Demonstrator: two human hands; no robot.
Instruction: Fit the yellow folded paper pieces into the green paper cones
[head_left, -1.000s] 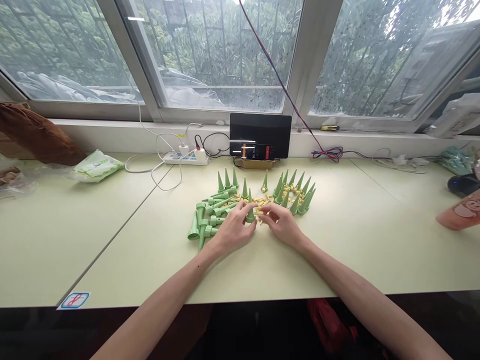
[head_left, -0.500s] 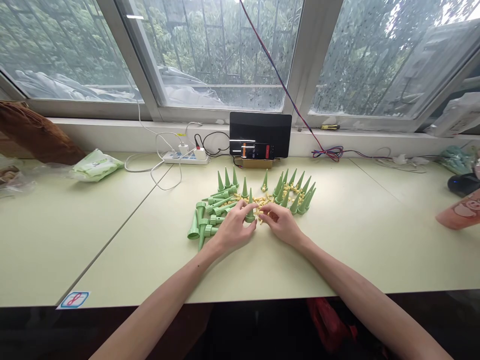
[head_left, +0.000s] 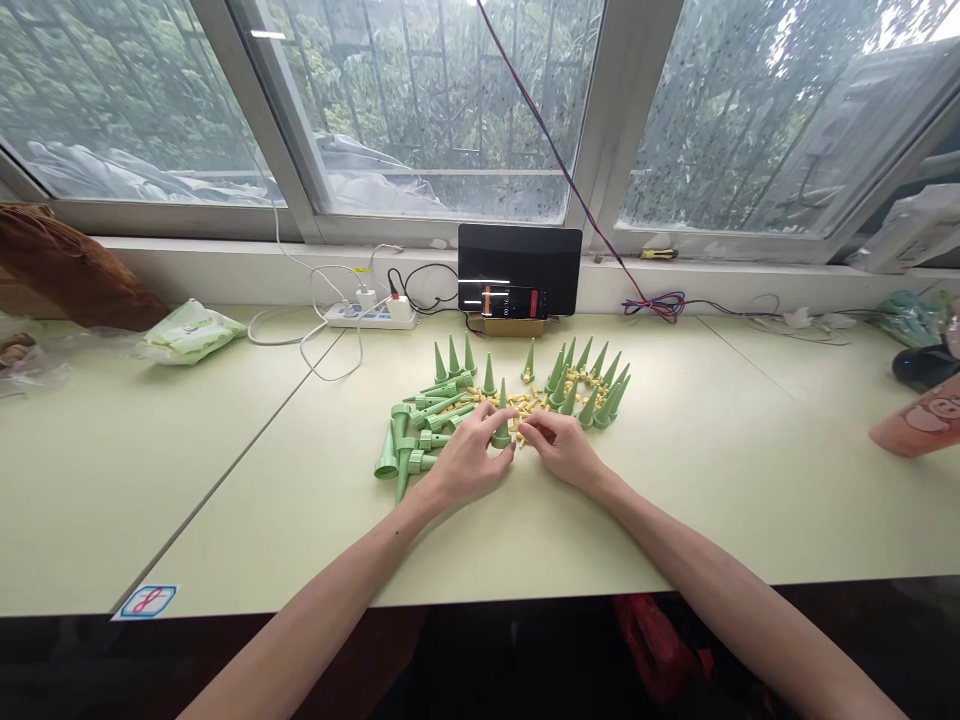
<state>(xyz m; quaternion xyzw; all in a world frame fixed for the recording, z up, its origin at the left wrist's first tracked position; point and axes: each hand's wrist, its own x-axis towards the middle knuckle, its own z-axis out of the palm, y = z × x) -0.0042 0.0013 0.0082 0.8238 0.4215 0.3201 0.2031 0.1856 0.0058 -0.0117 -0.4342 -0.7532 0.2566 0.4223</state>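
Note:
My left hand (head_left: 474, 452) is closed around the base of an upright green watering spike (head_left: 502, 428), point up, thumb and fingers on either side of it. Just to its right, my right hand (head_left: 561, 446) pinches thumb against fingers at a small yellow plastic piece, mostly hidden by the fingertips. Loose yellow pieces (head_left: 525, 400) lie scattered behind both hands. On the left, several green spikes (head_left: 403, 440) lie in a heap. To the right, a group of upright spikes (head_left: 589, 405) rings more yellow pieces.
A dark tablet (head_left: 517, 255) with a phone (head_left: 514, 302) before it stands at the back. A power strip (head_left: 371, 316) with white cables sits left of it. A wipes packet (head_left: 193, 332) lies far left, a pink cup (head_left: 916, 418) far right. Bundled wires (head_left: 654, 306) rest near the window.
My right fingertips have drawn together and shifted slightly, and less of the yellow piece shows. My left hand keeps its hold on the spike, which has barely moved.

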